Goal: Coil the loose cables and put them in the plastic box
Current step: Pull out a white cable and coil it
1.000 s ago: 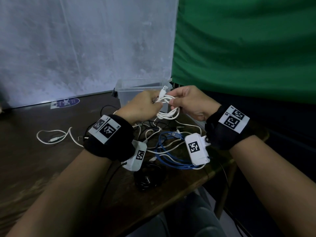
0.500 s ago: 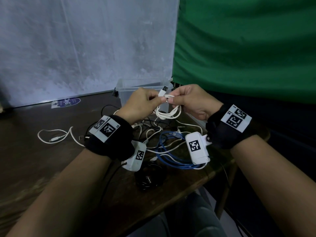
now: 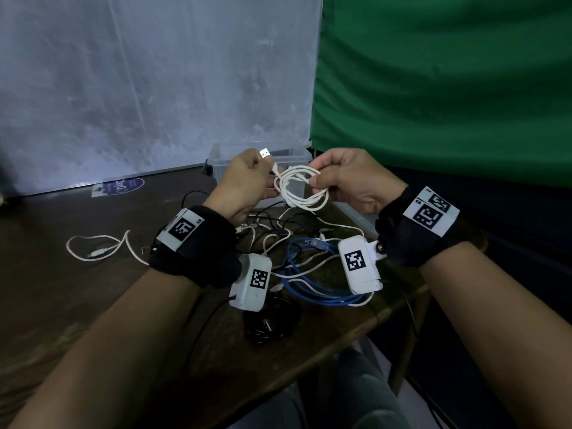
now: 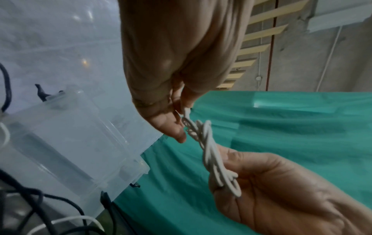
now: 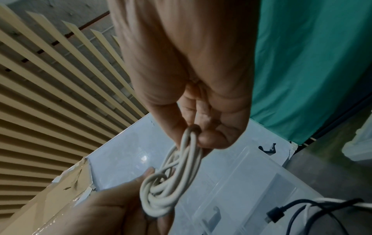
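A white USB cable (image 3: 301, 191) is wound into a small coil and held in the air between both hands, in front of the clear plastic box (image 3: 220, 161). My left hand (image 3: 268, 178) grips the cable's tail, and the USB plug (image 3: 264, 153) sticks up above its fist. My right hand (image 3: 313, 181) pinches the right side of the loops. In the left wrist view the left fingertips (image 4: 186, 101) pinch the tail where it wraps the coil (image 4: 209, 149). From the right wrist, thumb and finger of the right hand (image 5: 194, 135) clamp the coil (image 5: 171, 182) above the box (image 5: 247, 174).
Loose cables lie on the dark wooden table (image 3: 62, 305) under my wrists: a blue one (image 3: 309, 289), a white one (image 3: 99, 250) at the left, a black bundle (image 3: 269, 325) near the front edge, and a black-and-white tangle (image 3: 278, 227). A green cloth (image 3: 433, 88) hangs on the right.
My hands have drawn slightly apart. The left hand has carried the plug end up and to the left, and the coil now hangs stretched between the two hands.
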